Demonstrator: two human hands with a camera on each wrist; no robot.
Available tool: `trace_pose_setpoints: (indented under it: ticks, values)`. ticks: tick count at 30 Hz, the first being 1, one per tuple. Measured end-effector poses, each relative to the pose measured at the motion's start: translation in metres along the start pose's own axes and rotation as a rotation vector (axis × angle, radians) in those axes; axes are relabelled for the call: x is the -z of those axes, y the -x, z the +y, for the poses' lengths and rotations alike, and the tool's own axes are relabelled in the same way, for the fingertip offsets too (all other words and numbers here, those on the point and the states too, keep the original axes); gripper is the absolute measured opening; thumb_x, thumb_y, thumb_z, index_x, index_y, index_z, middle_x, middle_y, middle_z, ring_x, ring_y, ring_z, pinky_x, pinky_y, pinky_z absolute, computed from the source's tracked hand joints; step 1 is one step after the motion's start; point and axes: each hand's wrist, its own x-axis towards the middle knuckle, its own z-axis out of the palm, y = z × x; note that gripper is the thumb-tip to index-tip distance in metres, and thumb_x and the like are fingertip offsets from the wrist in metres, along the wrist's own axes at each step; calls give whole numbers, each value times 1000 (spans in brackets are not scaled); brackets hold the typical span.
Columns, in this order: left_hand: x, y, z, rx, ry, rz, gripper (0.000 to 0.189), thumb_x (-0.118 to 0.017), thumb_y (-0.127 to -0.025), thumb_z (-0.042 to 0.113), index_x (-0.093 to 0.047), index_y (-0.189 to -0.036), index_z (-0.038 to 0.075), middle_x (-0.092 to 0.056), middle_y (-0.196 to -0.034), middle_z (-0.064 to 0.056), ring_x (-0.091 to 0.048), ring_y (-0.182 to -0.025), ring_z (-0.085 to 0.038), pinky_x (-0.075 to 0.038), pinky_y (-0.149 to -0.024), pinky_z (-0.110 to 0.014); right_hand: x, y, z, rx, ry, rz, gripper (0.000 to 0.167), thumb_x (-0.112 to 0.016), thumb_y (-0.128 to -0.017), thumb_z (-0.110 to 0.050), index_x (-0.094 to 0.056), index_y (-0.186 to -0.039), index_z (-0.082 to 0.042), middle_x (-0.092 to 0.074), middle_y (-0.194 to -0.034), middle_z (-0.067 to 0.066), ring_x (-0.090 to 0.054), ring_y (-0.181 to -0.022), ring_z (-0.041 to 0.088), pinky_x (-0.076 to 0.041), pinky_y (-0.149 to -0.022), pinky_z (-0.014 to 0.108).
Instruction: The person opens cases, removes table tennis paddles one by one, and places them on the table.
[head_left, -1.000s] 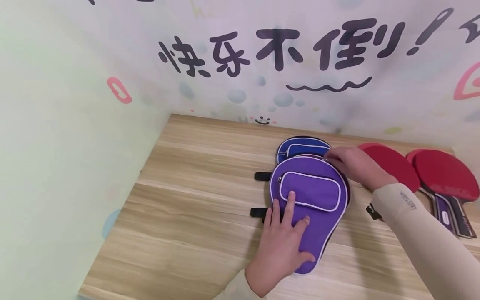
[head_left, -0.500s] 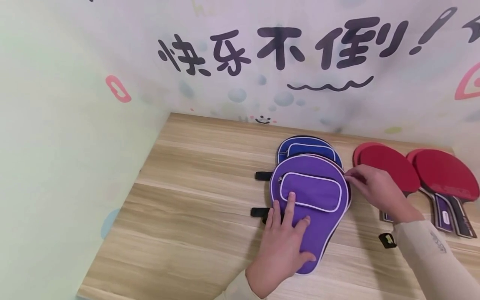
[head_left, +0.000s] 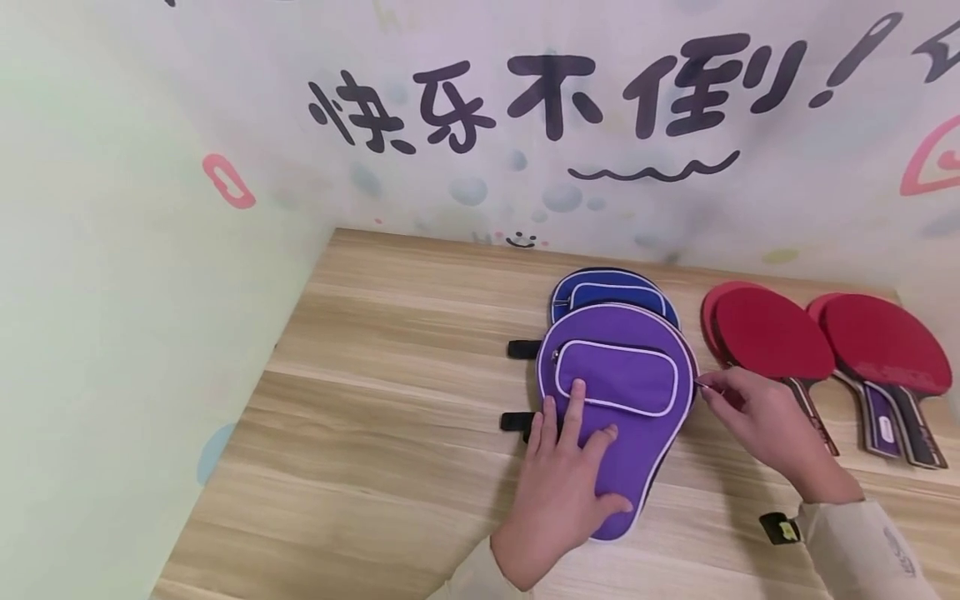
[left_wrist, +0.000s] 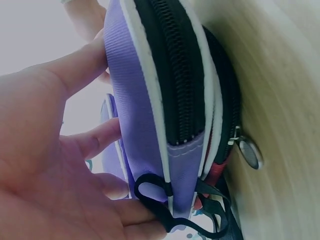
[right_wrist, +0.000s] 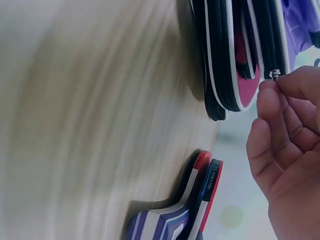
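A purple table tennis bat case (head_left: 641,446) with white piping lies on top of other cases, its round end toward the wall. Spread over its lower half, my left hand (head_left: 558,492) presses down with straight fingers. At the case's right edge my right hand (head_left: 765,421) pinches the zipper pull (right_wrist: 274,74) between thumb and forefinger. The zipper teeth (left_wrist: 180,85) along the case's other side show in the left wrist view. Below the purple case shows a red case (right_wrist: 248,94), mostly hidden. A blue case (head_left: 615,297) sticks out behind.
Two pairs of red table tennis bats, a left pair (head_left: 776,333) and a right pair (head_left: 888,346), lie on the wooden table (head_left: 390,392) to the right. Black straps (head_left: 517,422) stick out left of the cases. A printed wall (head_left: 450,192) rises behind the table.
My right hand has moved from the top of the purple case down along its right edge, drawing the zipper pull with it. The left hand has stayed in place.
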Motion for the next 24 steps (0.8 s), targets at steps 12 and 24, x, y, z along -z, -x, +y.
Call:
trace_pose_setpoints:
  ticks: [12,24]
  values:
    - [-1,-7,-1,6,24,5,81,-71,-80,70,-48,-151,38,7,-174,-8,-22,-156,-46,-27,-126,-53,-16,47,-29,137,-77,-42,27,-82,-77,4,-75,-92,-16,-72,-82,-11,-53,-72,-12,-42,-61,7]
    - [-1,-6,-4,-9,18,24,80,-69,-82,70,-48,-151,35,3,-174,-12,-27,-154,-49,-36,-122,-55,-30,76,-72,269,-212,-327,23,-79,-82,-1,-73,-92,-20,-70,-85,-18,-57,-80,-11,-50,-67,11]
